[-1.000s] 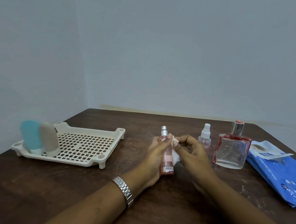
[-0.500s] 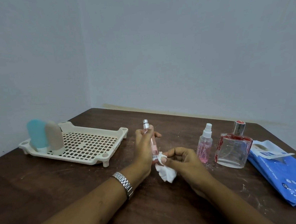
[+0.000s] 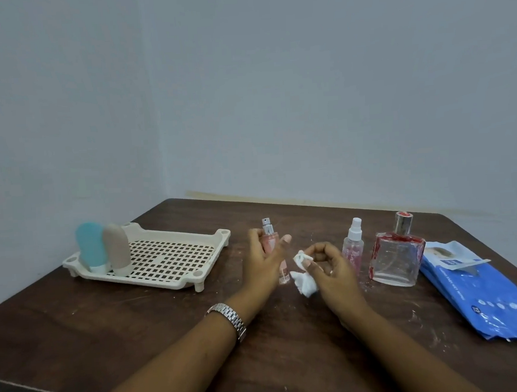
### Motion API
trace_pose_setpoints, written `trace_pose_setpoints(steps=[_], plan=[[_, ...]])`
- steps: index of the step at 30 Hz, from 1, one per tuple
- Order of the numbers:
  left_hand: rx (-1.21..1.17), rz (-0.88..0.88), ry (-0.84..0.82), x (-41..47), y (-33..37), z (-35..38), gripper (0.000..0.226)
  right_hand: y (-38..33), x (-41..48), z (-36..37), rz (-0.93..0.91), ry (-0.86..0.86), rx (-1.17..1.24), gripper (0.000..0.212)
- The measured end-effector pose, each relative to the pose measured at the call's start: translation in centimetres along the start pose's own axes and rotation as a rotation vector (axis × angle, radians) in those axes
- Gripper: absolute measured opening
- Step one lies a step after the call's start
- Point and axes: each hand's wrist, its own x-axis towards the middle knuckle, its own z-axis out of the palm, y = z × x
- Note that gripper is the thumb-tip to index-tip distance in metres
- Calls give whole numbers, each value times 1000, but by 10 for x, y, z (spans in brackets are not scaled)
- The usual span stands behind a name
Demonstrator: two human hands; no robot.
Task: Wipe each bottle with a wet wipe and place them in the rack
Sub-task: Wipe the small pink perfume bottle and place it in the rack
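Over the table, wet wipe has parted from pink bottle.

Slim pink bottle upright in left hand. Crumpled white wipe pinched in right hand. Teal bottle and beige bottle stand at left end of cream rack. Small sprayer and square glass bottle stand right.

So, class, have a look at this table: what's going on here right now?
A person is partway through cleaning bottles. The left hand holds a slim pink spray bottle, while the right hand pinches a crumpled wet wipe just beside it. A teal bottle and a beige bottle already stand in the cream rack. A small spray bottle and a square glass bottle wait on the table, next to a blue wipes pack.
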Motion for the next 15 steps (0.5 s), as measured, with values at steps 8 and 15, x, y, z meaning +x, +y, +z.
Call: trace_pose_setpoints(steps=[8,15], plan=[[-28,8,50,1,13,-60,26,-5,-2,13,-179,7,-390,23],[-30,-13,322,12,20,-126,36,-21,2,80,-164,40,-316,28]])
